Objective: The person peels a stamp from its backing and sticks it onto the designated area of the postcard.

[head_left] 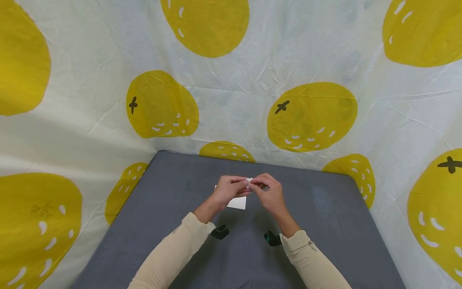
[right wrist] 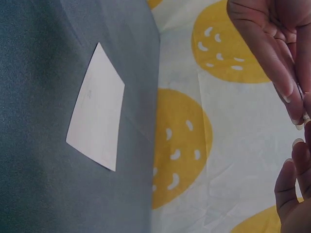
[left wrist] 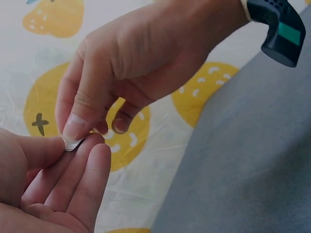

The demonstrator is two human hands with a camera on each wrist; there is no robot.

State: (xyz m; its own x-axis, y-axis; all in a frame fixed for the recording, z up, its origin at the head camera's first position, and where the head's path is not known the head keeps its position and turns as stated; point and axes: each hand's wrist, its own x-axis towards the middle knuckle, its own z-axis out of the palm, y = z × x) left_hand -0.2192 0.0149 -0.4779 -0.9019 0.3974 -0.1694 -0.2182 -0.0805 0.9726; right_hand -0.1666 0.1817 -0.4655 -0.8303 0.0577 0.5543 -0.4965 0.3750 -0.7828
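Both hands meet in the middle of the head view, above the table, around a small white piece (head_left: 249,181). My left hand (head_left: 228,189) pinches it between thumb and forefinger, the other fingers stretched out. From the opposite side, my right hand (head_left: 268,194) pinches the same piece with its thumb and fingertips. In the left wrist view the piece (left wrist: 73,144) looks flat and pale, mostly covered by fingertips, so its kind cannot be told. Beneath the hands, apart from them, a white rectangular sheet (head_left: 236,203) lies on the table; the right wrist view shows this sheet (right wrist: 97,111) whole.
The table (head_left: 180,176) has a dark grey cover. White cloth (head_left: 231,92) printed with yellow fruit hangs behind it and at both sides. A dark device (head_left: 219,232) sits at the left wrist and another dark device (head_left: 272,239) at the right.
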